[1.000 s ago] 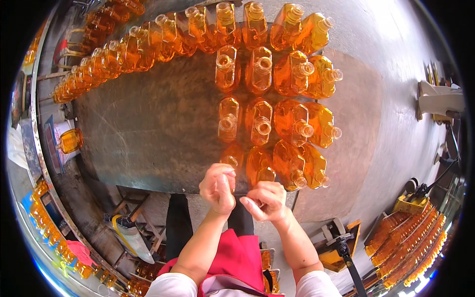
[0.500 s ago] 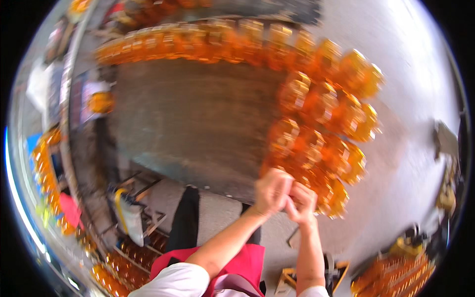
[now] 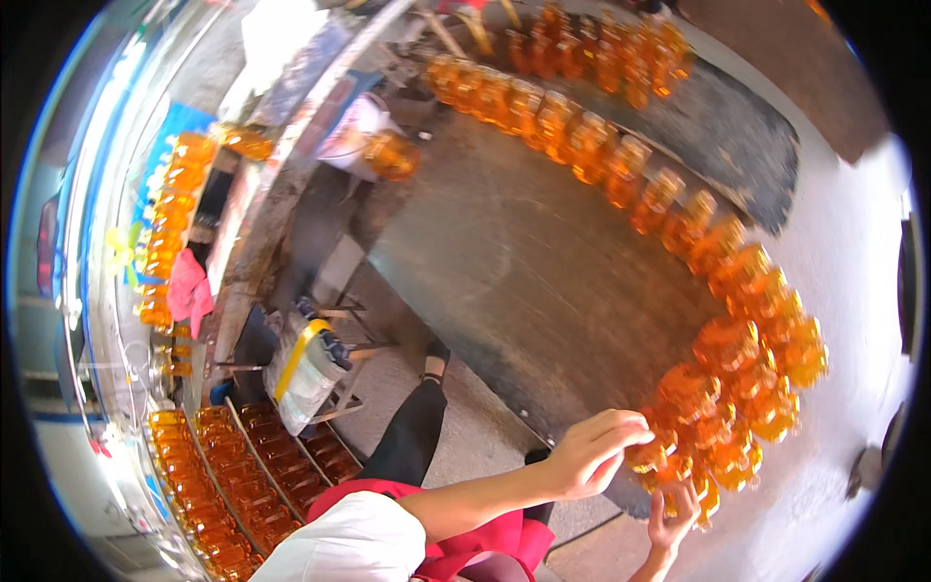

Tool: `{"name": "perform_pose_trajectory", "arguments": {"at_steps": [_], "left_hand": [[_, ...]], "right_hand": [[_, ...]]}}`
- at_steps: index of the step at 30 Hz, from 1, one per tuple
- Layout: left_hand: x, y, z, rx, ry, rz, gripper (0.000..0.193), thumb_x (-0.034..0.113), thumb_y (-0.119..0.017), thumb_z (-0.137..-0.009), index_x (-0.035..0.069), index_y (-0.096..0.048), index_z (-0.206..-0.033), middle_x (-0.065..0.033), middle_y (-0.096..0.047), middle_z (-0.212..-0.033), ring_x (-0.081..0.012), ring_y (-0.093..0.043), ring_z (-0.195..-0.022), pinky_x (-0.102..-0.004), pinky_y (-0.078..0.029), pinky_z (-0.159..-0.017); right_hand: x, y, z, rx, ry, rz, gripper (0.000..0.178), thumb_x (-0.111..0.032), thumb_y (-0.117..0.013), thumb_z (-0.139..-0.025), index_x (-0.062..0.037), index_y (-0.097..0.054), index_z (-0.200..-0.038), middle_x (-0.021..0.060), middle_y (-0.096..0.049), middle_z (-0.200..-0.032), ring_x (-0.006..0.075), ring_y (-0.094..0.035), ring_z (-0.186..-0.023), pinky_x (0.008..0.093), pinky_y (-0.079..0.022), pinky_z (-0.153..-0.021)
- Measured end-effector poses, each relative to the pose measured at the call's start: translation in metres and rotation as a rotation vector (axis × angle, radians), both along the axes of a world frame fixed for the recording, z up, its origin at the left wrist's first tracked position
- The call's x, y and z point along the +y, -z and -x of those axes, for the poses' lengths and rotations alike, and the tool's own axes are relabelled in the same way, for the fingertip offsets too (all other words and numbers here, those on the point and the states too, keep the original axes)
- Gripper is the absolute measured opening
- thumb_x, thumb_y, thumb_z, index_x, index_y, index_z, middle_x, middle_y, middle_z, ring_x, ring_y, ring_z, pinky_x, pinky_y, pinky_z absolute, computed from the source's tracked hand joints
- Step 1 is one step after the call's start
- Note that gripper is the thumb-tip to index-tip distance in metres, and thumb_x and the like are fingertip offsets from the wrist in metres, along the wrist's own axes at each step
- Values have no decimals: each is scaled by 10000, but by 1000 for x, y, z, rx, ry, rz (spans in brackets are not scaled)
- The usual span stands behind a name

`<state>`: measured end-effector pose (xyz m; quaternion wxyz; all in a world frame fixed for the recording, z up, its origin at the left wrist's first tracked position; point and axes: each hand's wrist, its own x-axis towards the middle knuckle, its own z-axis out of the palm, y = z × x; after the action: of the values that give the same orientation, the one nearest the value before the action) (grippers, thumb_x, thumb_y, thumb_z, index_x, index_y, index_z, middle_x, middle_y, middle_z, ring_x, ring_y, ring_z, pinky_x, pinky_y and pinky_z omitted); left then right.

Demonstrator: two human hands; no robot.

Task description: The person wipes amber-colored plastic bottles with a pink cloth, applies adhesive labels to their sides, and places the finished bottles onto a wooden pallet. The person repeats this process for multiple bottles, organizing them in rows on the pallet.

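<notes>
Clustered at the right end of the dark board (image 3: 524,252) are several rounded, see-through amber jar-like pieces (image 3: 689,391). My left hand (image 3: 593,454) is at the near side of this cluster, its fingers curved and pressed together, fingertips against an amber piece. Whatever it pinches, if anything, is hidden. Lower and to the right, my right hand (image 3: 676,514) has its thumb and fingers apart beside the nearest pieces. From the cluster a long row of similar amber pieces (image 3: 592,145) curves along the board's far edge.
A second dark board (image 3: 737,136) behind carries more amber pieces (image 3: 601,53). At left stand a white bucket (image 3: 349,141) with an amber piece by it, a stool with a plastic-wrapped bundle (image 3: 305,373), a pink cloth (image 3: 189,291), and racks of amber pieces (image 3: 194,475).
My view has turned, so the board now slants down to the right. My hands, close together before, have come apart, the right one lower and farther right.
</notes>
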<state>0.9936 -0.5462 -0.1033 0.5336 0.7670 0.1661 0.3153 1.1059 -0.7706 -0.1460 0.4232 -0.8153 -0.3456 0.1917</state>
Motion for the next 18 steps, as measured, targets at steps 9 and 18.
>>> {"name": "perform_pose_trajectory", "arguments": {"at_steps": [9,18], "left_hand": [[271,-238,199,-142,-695,-1007,153,146,-645,-791,146,-531,-690,22,-486,-731,-119,-460,-706,-271,-396,-662],[586,-289,445,-616,-395,-1609,241,289,-530,-914,201,-526,-690,89,-436,-657,-78,-439,-651,-282,-366,-674]], "right_hand": [[273,-69,142,8,-431,-48,91,-18,-694,-649,-47,-651,-723,99,-654,-708,247,-645,-639,319,-502,-590],[713,-156,329,-42,-1044,-390,147,-23,-766,-633,-76,-673,-733,83,-663,-734,279,-660,-686,342,-535,-623]]}}
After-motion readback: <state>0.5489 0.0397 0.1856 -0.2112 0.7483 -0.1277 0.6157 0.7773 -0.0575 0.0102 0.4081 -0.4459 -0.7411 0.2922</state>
